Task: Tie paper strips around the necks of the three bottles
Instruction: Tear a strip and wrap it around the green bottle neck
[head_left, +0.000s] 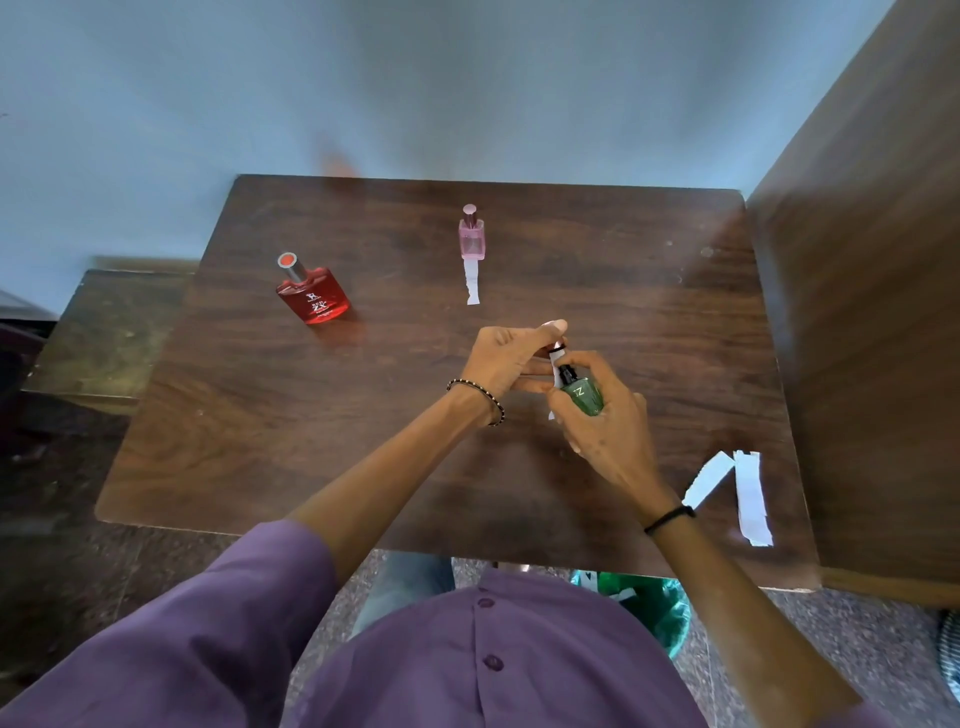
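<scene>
Your right hand (608, 421) gripped the small green glass bottle (583, 396) while your left hand's (511, 358) fingers pinched its white paper strip (555, 357); the red flask-shaped bottle (311, 293) stood bare, nothing visibly tied.

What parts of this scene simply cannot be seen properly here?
Head view:
- Neck of the small green glass bottle: covered by both hands and the white paper strip, so any knot is hidden.
- Red flat glass bottle: small label print unreadable.
- Green plastic bag: mostly behind the wooden table.
</scene>
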